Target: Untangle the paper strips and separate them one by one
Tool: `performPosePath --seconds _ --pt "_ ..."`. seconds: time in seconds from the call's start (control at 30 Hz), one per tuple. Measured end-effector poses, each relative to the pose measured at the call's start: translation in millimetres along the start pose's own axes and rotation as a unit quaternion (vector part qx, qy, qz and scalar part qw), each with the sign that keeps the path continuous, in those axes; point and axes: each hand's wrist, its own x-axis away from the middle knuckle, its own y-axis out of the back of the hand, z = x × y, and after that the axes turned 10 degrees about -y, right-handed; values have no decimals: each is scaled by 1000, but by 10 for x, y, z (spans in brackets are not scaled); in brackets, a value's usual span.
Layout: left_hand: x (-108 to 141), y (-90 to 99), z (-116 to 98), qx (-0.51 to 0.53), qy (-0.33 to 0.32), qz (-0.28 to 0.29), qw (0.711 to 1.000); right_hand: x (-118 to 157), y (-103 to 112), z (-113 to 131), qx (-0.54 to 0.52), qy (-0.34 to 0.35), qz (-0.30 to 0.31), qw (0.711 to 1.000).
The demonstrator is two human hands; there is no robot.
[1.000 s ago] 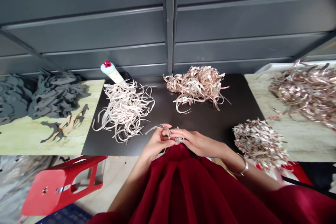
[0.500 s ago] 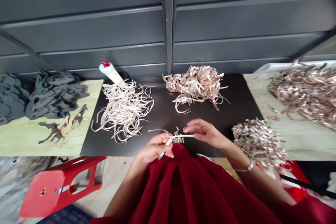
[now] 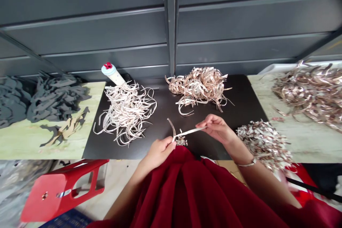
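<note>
The left hand (image 3: 159, 152) is pinching one end of a narrow pale strip (image 3: 189, 132) between thumb and fingers, near the front edge of a black mat (image 3: 162, 112). The right hand (image 3: 217, 128) is gripping the other end in its fingertips, and the strip is stretching nearly straight between them, sloping upward to the right. A brownish tail (image 3: 171, 127) is standing up beside the left fingertips; whether it is belonging to the same strip cannot be told at this size. Small curled scraps (image 3: 181, 141) are lying just below the strip.

On the mat, a tangled heap of pale strips (image 3: 128, 108) is occupying the left part, touching the base of a white cylindrical bottle with a red top (image 3: 113, 73). A heap of rose-gold strips (image 3: 201, 84) is lying at the back, right of centre. A bristling pile of short pieces (image 3: 263, 143) is covering part of the mat's right edge, near the bracelet (image 3: 248, 164) on the right wrist.
</note>
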Motion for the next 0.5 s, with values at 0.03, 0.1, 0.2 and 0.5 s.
performPosePath --seconds 0.03,0.1,0.2,0.5 --pt "2 -8 -30 -59 -15 -8 998 -28 -2 -3 -21 -1 -15 1000" --pt "4 -31 -81 -145 -41 -30 988 -76 -33 7 -52 10 -66 996" --pt "3 -66 -118 -236 -89 -79 964 -84 -168 51 -1 60 -120 991" --pt "-29 -115 -90 -337 -241 -110 903 -57 -907 72 408 179 20 895"
